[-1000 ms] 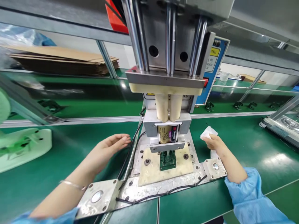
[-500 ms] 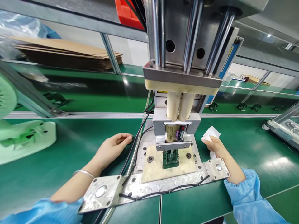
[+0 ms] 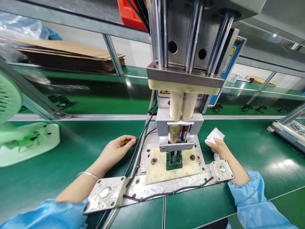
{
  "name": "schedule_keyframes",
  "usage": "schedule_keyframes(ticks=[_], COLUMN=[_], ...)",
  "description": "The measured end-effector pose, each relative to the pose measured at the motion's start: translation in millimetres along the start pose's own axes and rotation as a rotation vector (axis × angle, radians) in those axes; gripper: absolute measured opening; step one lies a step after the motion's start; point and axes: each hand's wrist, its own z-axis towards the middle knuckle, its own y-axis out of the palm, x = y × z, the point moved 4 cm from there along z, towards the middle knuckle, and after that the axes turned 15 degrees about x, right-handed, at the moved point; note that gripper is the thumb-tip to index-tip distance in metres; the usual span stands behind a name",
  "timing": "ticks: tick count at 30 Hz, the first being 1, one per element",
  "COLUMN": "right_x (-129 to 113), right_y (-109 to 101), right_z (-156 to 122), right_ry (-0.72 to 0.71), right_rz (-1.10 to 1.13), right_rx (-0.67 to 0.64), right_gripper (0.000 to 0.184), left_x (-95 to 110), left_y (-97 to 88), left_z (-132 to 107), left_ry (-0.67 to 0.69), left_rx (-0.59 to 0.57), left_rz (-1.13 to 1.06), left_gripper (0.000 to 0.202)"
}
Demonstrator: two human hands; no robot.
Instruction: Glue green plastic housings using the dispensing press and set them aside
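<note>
My left hand (image 3: 119,149) rests on the green mat just left of the press, near black cables (image 3: 135,156). Its fingers curve loosely, the thumb stands apart from them, and nothing shows in it. A crumpled white tissue (image 3: 215,135) is pinched in my right hand (image 3: 220,149), behind the right button box (image 3: 222,170). Between my hands stands a metal press (image 3: 179,119) with two cream plungers (image 3: 182,106) set on a gold and a dark glue cartridge (image 3: 177,133). Below their nozzles, a dark green plastic part (image 3: 174,163) sits in the cream fixture plate (image 3: 156,175).
The left button box (image 3: 106,192) sits by my left forearm. A pale green fan (image 3: 28,143) stands at far left. Beyond the rail (image 3: 114,117) are small dark parts (image 3: 217,108) and stacked cardboard (image 3: 69,55). A clear-lidded device (image 3: 290,133) lies at right.
The view has shifted slightly. Both hands keep their places, the tissue stays in my right hand, and the press shows no clear movement.
</note>
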Motion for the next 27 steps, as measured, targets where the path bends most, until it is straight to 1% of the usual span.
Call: schedule_keyframes(ticks=[7,18,27], right_x=[-1,-11,-7], right_y=[0,4,3], right_z=[-1,-11,-8], right_ry=[0.0,-0.019,-0.022], right_rz=[-0.009,0.007,0.003], right_rx=[0.002,0.01,0.015], right_gripper=[0.065,0.063,0.063], left_x=[0,0,3], left_y=[0.9,-0.2,0.0], left_z=[1,0,-2], left_ry=[0.005,0.012,0.003], left_rx=[-0.012,-0.012,-0.001], left_rz=[0.017,0.036,0.034], left_gripper=[0.068,0.07,0.072])
